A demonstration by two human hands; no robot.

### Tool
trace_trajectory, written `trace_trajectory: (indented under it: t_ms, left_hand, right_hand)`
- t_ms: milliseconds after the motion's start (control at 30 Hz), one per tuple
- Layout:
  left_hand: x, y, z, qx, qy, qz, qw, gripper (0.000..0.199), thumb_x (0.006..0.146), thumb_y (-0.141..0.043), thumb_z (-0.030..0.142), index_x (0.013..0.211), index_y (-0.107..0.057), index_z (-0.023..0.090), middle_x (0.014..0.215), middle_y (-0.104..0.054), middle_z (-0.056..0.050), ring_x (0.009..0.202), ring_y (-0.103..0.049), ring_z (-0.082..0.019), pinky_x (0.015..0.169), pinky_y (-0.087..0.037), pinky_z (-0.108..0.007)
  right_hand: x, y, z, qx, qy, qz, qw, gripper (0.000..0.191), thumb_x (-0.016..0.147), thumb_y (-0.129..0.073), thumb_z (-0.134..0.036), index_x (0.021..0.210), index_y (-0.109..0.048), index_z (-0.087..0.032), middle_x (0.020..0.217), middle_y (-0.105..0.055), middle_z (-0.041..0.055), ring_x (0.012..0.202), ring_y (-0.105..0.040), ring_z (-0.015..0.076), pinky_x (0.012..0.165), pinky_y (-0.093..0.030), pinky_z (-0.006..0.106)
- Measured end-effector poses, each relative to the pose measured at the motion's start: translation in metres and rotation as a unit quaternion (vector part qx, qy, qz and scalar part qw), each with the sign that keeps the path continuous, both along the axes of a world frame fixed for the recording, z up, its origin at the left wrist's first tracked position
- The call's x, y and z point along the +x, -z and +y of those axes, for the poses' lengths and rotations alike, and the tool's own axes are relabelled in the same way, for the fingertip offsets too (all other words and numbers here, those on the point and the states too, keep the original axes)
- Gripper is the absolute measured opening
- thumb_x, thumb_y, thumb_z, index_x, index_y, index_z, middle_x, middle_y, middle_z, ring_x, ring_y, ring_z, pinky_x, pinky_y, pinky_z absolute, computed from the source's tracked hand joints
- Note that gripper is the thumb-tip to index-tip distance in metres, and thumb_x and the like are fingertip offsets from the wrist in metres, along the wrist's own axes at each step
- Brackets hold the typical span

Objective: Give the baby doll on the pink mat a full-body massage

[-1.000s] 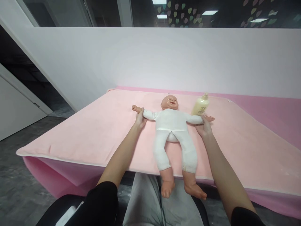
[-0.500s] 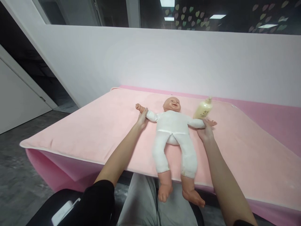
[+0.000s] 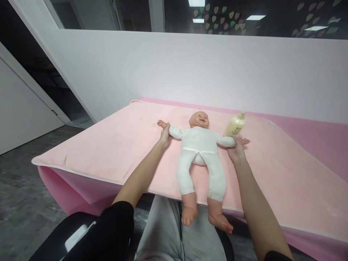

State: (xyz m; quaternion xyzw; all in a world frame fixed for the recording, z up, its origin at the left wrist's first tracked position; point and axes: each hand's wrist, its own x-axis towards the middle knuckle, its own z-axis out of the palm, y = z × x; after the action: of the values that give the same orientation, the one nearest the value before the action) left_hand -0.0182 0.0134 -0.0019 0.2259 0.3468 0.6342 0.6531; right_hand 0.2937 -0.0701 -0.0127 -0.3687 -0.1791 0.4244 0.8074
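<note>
A baby doll with a white cloth body lies on its back, head away from me, its feet hanging past the table's front edge. Both its arms are spread out sideways. My left hand is closed around the doll's arm on the left, near the wrist. On the other side, my right hand grips the opposite arm close to its wrist, fingers partly hidden beneath. Just behind that arm is a pale yellow pump bottle, tilted to the right.
A light pink blanket covers the table over a darker pink cloth. Behind it rises a white wall with windows above. My legs are under the front edge. A white door stands at the left.
The view has shifted slightly. Both hands keep hold of the doll's arms, and the doll lies in the same place.
</note>
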Motion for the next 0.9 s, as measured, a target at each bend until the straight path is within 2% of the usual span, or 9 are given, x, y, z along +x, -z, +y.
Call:
trace_trajectory:
  t_ms: [133,267,633,900]
  left_hand:
    - [0.0013,0.0009,0.0008,0.008,-0.014,-0.012,1.0,0.019,0.089,-0.057,0.038,0.094,-0.06,0.02,0.107,-0.066,-0.008,0.115,-0.058,-0.021,0.099,-0.046,-0.031]
    - [0.0007,0.0026,0.0027,0.01,-0.019,-0.015,1.0,0.02,0.091,-0.053,0.037,0.094,-0.06,0.019,0.102,-0.066,-0.007,0.111,-0.06,-0.019,0.099,-0.046,-0.032]
    - [-0.0003,0.0061,0.002,0.038,-0.023,0.014,0.999,0.024,0.094,-0.048,0.037,0.1,-0.056,0.015,0.105,-0.065,-0.01,0.114,-0.057,-0.021,0.101,-0.044,-0.036]
    - [-0.0014,0.0074,0.0045,0.041,-0.021,0.015,0.999,0.024,0.093,-0.049,0.04,0.097,-0.057,0.018,0.101,-0.065,-0.007,0.11,-0.06,-0.019,0.101,-0.045,-0.033]
  right_hand:
    - [-0.0007,-0.0011,-0.0003,-0.022,0.001,0.01,1.0,0.019,0.085,-0.057,-0.034,0.103,-0.056,-0.027,0.112,-0.063,-0.002,0.1,-0.062,0.0103,0.094,-0.052,0.034]
    - [-0.002,-0.0034,-0.0001,-0.021,-0.005,0.032,0.999,0.023,0.09,-0.048,-0.042,0.102,-0.058,-0.024,0.111,-0.065,0.0006,0.099,-0.063,0.0109,0.093,-0.053,0.033]
    - [-0.0016,-0.0085,-0.0009,-0.039,0.014,0.08,0.996,0.013,0.085,-0.055,-0.029,0.097,-0.056,-0.024,0.098,-0.066,-0.0028,0.089,-0.064,0.0123,0.082,-0.057,0.034]
    - [-0.0015,-0.0076,0.0011,-0.041,0.011,0.09,0.995,0.013,0.087,-0.053,-0.028,0.098,-0.056,-0.023,0.099,-0.066,-0.0018,0.091,-0.063,0.0123,0.086,-0.055,0.034]
